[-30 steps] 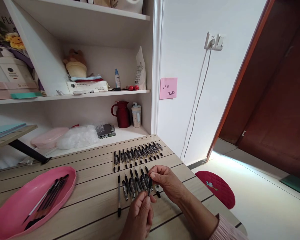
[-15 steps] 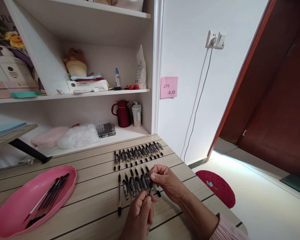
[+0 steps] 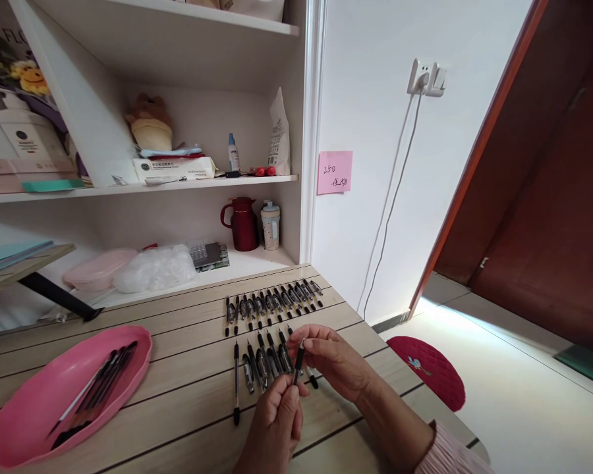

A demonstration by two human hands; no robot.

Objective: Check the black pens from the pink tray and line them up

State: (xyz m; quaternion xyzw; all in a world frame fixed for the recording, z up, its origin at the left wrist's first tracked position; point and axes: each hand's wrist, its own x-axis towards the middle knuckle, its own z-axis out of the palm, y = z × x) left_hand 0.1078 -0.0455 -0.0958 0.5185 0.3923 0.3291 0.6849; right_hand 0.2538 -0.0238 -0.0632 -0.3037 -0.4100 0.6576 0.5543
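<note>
Both hands hold one black pen upright over the wooden table. My left hand pinches its lower end. My right hand pinches its top tip with thumb and forefinger. Just behind the hands lie two rows of black pens: a far row of several and a near row, partly hidden by my fingers. A single pen lies apart at the left of the near row.
A pink oval tray at the left holds several black pen parts. Shelves behind carry a red jug, a bottle, boxes and a plastic bag. A red cushion lies on the floor beyond the table's right edge.
The hands and the pen have barely moved; my right fingers have shifted slightly at the pen's top. The view has tilted a little.
</note>
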